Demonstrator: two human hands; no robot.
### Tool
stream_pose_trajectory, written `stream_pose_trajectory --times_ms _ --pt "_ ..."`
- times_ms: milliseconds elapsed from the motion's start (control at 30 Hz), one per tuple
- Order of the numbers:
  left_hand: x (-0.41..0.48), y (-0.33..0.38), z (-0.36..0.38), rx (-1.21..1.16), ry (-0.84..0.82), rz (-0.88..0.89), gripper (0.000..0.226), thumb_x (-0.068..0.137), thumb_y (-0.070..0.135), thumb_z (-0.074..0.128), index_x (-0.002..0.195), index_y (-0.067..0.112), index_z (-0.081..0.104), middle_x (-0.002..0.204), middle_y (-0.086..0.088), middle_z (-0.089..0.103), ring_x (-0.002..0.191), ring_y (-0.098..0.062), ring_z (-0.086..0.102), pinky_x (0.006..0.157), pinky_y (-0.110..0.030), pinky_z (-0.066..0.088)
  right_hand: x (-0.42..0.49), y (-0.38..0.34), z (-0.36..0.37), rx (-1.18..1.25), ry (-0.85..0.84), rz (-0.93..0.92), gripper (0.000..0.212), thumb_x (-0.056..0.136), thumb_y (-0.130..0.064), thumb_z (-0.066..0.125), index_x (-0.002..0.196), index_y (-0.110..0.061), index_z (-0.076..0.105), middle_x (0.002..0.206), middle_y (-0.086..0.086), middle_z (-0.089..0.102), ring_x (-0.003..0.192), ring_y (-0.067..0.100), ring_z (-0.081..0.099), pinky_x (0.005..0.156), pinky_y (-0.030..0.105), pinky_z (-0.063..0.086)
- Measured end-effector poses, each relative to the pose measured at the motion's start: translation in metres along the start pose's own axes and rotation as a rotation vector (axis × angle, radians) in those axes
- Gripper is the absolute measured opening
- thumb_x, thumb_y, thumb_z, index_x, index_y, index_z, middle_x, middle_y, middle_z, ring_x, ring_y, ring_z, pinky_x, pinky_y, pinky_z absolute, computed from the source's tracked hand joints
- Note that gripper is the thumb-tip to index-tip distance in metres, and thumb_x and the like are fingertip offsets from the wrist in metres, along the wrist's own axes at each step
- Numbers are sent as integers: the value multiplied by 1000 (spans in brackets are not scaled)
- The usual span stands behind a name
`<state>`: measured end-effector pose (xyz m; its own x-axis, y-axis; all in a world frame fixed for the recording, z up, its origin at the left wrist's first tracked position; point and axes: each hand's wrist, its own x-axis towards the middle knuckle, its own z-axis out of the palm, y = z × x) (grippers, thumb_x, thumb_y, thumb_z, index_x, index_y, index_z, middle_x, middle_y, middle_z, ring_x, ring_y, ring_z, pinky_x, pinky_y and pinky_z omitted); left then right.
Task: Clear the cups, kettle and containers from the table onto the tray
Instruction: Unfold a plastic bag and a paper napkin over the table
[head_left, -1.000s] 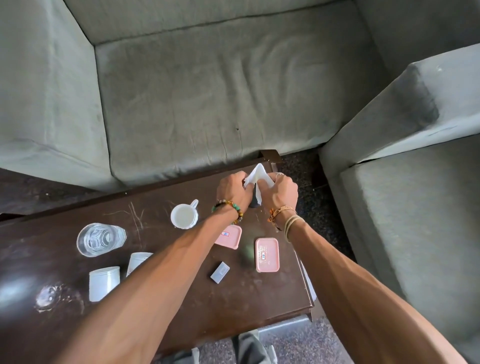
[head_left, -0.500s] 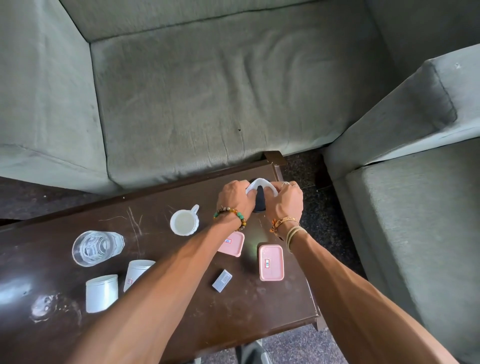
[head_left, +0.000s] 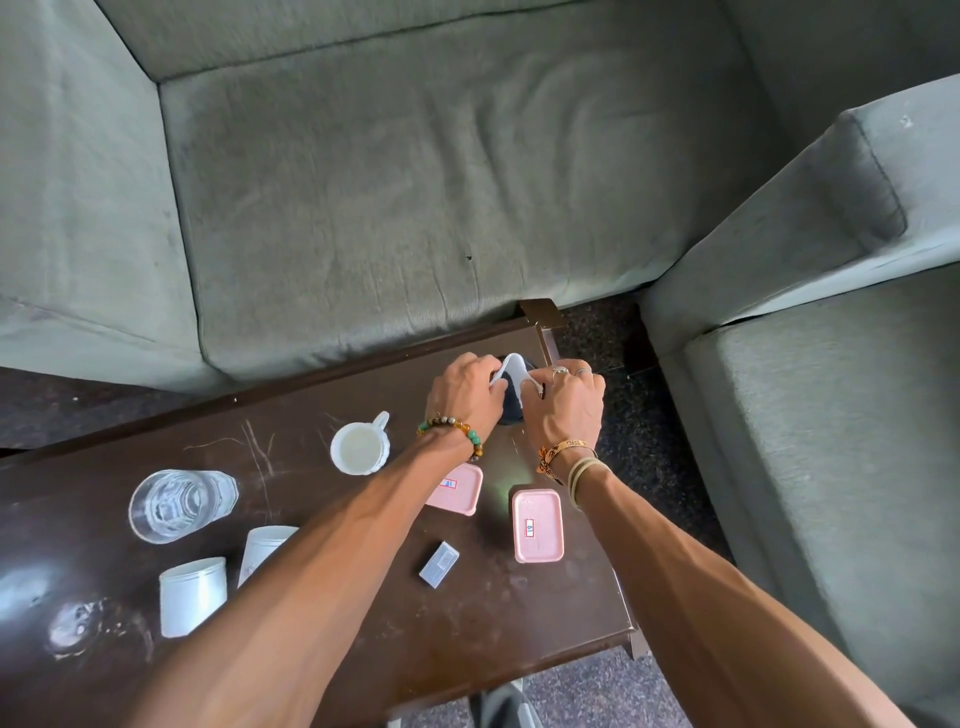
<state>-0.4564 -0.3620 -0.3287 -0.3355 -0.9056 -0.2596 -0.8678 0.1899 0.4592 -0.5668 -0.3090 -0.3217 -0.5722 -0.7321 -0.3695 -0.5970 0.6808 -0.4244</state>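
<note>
Head view shows my left hand and right hand now pressing the white cloth, fingers clenched, onto a dark object between them, with the cups unmoved.

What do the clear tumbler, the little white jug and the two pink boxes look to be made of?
Clear tumbler: glass by the look, transparent with bright faceted reflections. Small white jug: probably glazed ceramic, opaque and glossy, with a moulded handle. Two pink boxes: likely plastic, matte pastel lids with rounded moulded corners and small stickers.
</note>
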Motion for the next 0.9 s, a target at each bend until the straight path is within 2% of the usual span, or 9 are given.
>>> stream_pose_trajectory --times_ms 233,500,633,800,900 --pt "3 -1 -4 44 -31 -14 21 90 28 53 106 20 65 103 -4 61 92 -29 61 72 -36 51 5 -1 0 -9 40 11 27 91 -33 55 107 -28 76 126 1 55 111 24 44 96 40 43" --pt "-4 -2 7 54 -25 -16 17 89 25 57 105 22 62 100 -3 55 83 -30 62 63 -35 51 1 7 10 -103 11 -6 27 92 -33 54 109 -26 74 132 -1 54 115 26 44 96 39 40" --pt "-8 -4 7 16 -20 -11 31 87 26 61 117 27 54 109 0 55 89 -29 63 69 -38 54 -1 9 10 -106 -31 -26 30 92 -34 56 118 -26 70 138 1 51 121 26 42 100 39 40" --pt "-22 -9 -9 -4 -6 21 32 87 30 61 117 28 54 109 3 54 90 -24 63 69 -36 54 -15 3 -3 -81 -24 -34 35 91 -33 58 123 -23 66 138 3 50 122 25 42 102 35 37" --pt "-36 -12 -32 -28 14 59 34 86 28 62 119 27 55 113 4 54 99 -22 60 74 -36 53 -33 -2 -23 -46 6 -51 38 87 -32 60 124 -22 63 139 3 49 122 26 42 102 36 39"
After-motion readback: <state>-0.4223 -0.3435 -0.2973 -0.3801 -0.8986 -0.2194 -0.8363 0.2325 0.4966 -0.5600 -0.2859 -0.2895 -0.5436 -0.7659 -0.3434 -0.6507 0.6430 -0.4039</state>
